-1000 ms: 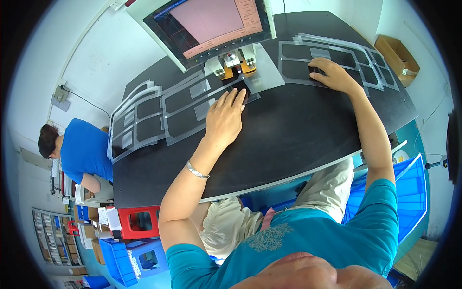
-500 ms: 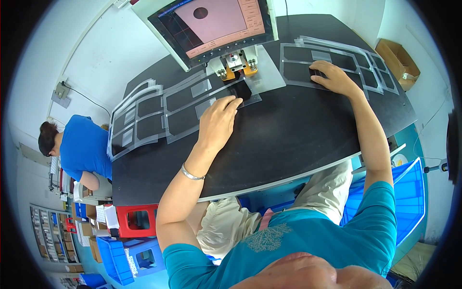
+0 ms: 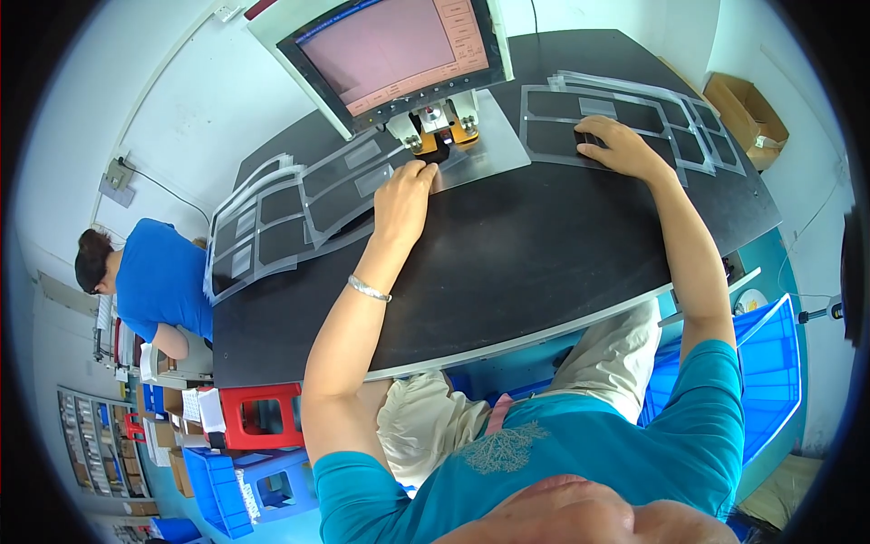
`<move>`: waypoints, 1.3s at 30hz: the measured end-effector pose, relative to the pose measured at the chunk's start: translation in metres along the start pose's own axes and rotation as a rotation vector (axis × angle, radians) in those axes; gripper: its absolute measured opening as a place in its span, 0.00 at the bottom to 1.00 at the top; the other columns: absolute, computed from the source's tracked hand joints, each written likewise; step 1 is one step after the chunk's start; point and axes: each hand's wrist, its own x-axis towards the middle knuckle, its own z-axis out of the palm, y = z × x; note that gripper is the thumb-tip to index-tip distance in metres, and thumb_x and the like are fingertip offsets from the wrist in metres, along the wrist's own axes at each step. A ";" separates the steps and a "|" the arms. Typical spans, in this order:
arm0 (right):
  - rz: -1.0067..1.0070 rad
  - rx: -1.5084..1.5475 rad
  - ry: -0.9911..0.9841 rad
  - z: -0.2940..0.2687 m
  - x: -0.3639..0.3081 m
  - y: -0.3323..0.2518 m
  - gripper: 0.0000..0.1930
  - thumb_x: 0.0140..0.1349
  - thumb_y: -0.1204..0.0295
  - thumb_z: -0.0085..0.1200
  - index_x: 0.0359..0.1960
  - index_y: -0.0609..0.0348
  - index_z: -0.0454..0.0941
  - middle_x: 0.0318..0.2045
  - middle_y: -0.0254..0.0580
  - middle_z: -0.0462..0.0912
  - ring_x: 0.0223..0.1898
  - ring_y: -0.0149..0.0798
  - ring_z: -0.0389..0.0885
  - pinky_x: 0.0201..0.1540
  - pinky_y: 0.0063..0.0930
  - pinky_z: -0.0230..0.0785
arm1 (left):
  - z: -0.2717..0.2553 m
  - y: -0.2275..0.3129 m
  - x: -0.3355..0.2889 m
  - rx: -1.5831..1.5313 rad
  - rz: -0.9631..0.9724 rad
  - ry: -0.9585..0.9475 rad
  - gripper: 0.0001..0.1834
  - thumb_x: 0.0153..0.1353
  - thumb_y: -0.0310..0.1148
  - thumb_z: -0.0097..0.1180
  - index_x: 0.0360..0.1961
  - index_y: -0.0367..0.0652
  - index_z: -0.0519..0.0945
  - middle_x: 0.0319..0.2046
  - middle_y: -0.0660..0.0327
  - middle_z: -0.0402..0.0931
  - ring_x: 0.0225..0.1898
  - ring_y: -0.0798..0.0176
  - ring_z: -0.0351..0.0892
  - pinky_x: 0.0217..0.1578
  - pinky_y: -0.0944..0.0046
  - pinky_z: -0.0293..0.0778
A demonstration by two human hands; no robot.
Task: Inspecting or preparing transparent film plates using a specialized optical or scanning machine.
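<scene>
My left hand (image 3: 401, 201) has its fingers together at the edge of a thin clear-bordered sheet with dark panels (image 3: 337, 192). Its fingertips are right in front of the yellow-footed machine head (image 3: 442, 138), which stands over a pale metal plate (image 3: 494, 150). The sheet reaches leftward over other sheets; its end near the head is partly hidden by the hand. On the right, my right hand (image 3: 621, 148) rests on a stack of similar framed sheets (image 3: 553, 139), with its fingers curved and the thumb apart.
Above the machine head is a monitor (image 3: 399, 59) with a mostly pinkish picture. Another pile of sheets (image 3: 276, 258) lies on the black table (image 3: 517, 245) at left. A person in blue (image 3: 163, 276) bends beyond it. A cardboard box (image 3: 748, 118) and blue crate (image 3: 770, 381) are at right.
My left hand has moved slightly up and left with the sheet, baring more of the metal plate. The dark circle has gone from the monitor. My right hand stays on its stack.
</scene>
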 end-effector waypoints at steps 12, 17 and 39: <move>-0.040 0.140 0.223 -0.002 0.004 -0.003 0.17 0.65 0.67 0.60 0.53 0.62 0.81 0.54 0.48 0.82 0.55 0.49 0.80 0.59 0.37 0.72 | 0.004 -0.007 0.002 -0.084 -0.056 0.020 0.18 0.63 0.21 0.51 0.53 0.44 0.82 0.50 0.59 0.84 0.48 0.54 0.85 0.43 0.57 0.83; -0.003 0.363 0.212 0.002 0.011 -0.024 0.16 0.68 0.68 0.59 0.54 0.60 0.81 0.49 0.44 0.84 0.48 0.40 0.84 0.48 0.32 0.77 | 0.005 -0.007 0.004 -0.053 -0.033 0.019 0.19 0.62 0.20 0.51 0.52 0.44 0.82 0.51 0.59 0.83 0.49 0.54 0.85 0.44 0.57 0.83; 0.330 0.573 0.138 0.001 0.007 -0.024 0.27 0.55 0.77 0.56 0.59 0.71 0.77 0.42 0.49 0.83 0.35 0.34 0.81 0.44 0.26 0.75 | -0.098 0.022 -0.067 0.157 0.241 -0.139 0.29 0.59 0.23 0.54 0.64 0.47 0.73 0.65 0.51 0.70 0.67 0.46 0.69 0.66 0.45 0.65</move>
